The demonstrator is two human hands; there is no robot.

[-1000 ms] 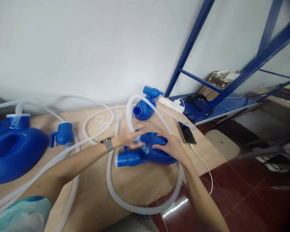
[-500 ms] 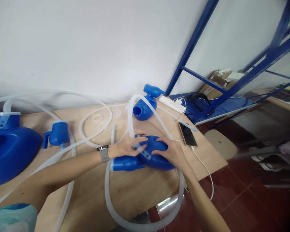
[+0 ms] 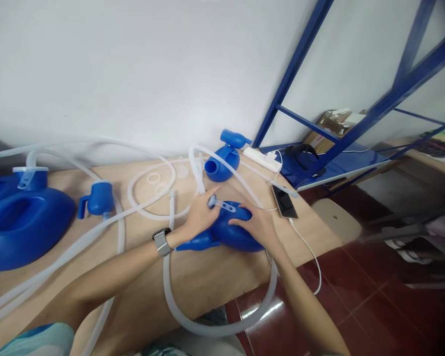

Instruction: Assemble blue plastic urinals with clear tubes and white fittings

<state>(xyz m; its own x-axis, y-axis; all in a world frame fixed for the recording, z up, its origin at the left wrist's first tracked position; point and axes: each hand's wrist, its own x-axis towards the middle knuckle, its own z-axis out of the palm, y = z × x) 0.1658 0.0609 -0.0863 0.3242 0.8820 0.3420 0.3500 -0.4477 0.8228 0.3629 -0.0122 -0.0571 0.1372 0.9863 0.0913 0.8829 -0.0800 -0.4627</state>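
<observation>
A blue plastic vessel (image 3: 232,235) with a neck pointing left lies on the wooden table (image 3: 207,277). My left hand (image 3: 199,216) rests on its left side, fingers closed round the end of a translucent hose (image 3: 198,175) and its pale strap cap (image 3: 224,205). My right hand (image 3: 255,225) lies over the vessel's right side, fingers curled on it. The hose loops off the table's front edge and back up to the vessel.
A second blue vessel (image 3: 222,163), a blue cup (image 3: 98,199), a large blue pan (image 3: 20,222), white rings (image 3: 154,178) and more hoses lie on the table. A phone (image 3: 284,201) with cable and a power strip (image 3: 262,158) sit right. Blue shelving (image 3: 337,143) stands beyond.
My left hand has shifted up onto the hose end and lifted it toward the top of the vessel. The vessel has turned slightly; my right hand keeps its place on it.
</observation>
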